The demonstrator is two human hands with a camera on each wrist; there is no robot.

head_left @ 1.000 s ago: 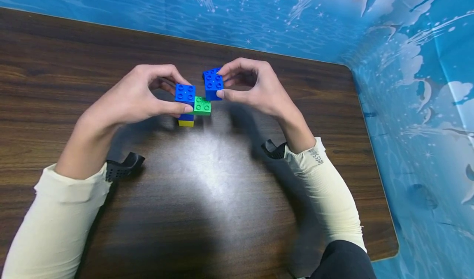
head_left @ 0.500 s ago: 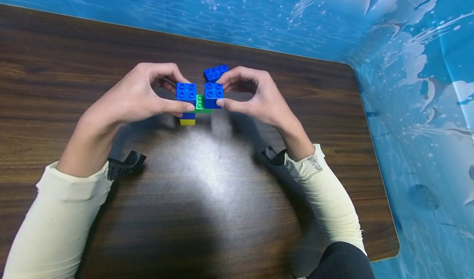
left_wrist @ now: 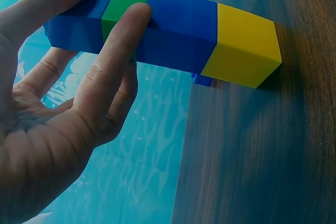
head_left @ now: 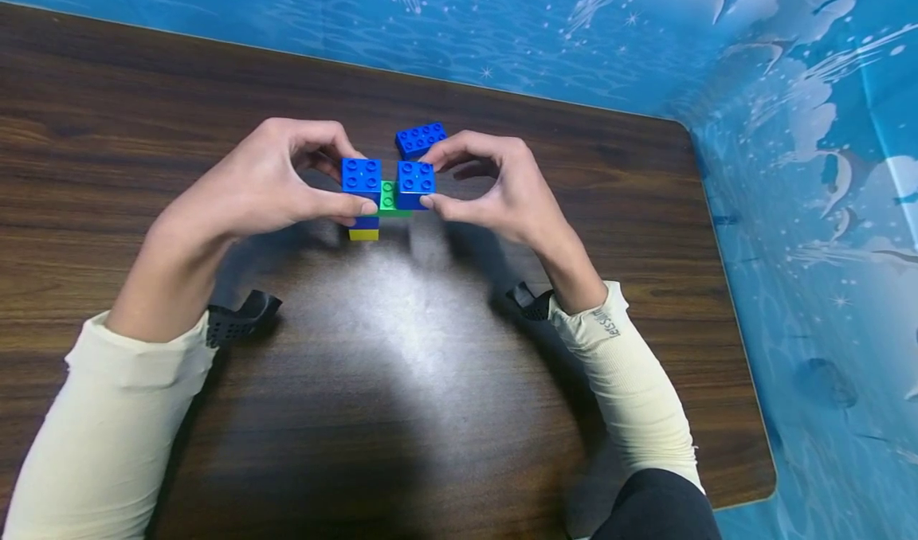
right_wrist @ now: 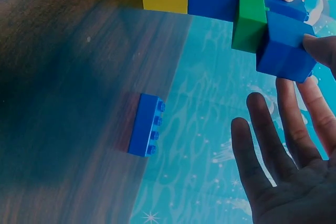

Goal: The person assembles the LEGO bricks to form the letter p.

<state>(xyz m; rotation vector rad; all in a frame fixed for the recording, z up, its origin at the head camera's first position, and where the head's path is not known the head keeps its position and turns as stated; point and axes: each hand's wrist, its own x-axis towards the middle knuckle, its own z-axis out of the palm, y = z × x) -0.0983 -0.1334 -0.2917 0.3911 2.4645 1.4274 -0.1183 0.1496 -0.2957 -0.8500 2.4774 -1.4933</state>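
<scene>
A blue sea-print backdrop [head_left: 459, 30] is stretching along behind a dark wood table [head_left: 344, 444]. Left hand [head_left: 265, 178] is steadying a little block tower [left_wrist: 168, 14] that's standing on the table, thumb and fingers clamped round its left blue block [head_left: 361, 176]. Right hand [head_left: 511, 185] is pinching the right blue block [head_left: 415, 180] between thumb and fingers. Longer blue brick [head_left: 421, 139] is lying just past the tower. Green brick [head_left: 388, 196] is sitting under both square blocks; can't really tell if the right one's fully pressed down, tbh. Yellow brick [left_wrist: 244, 45] is sitting at the bottom.
</scene>
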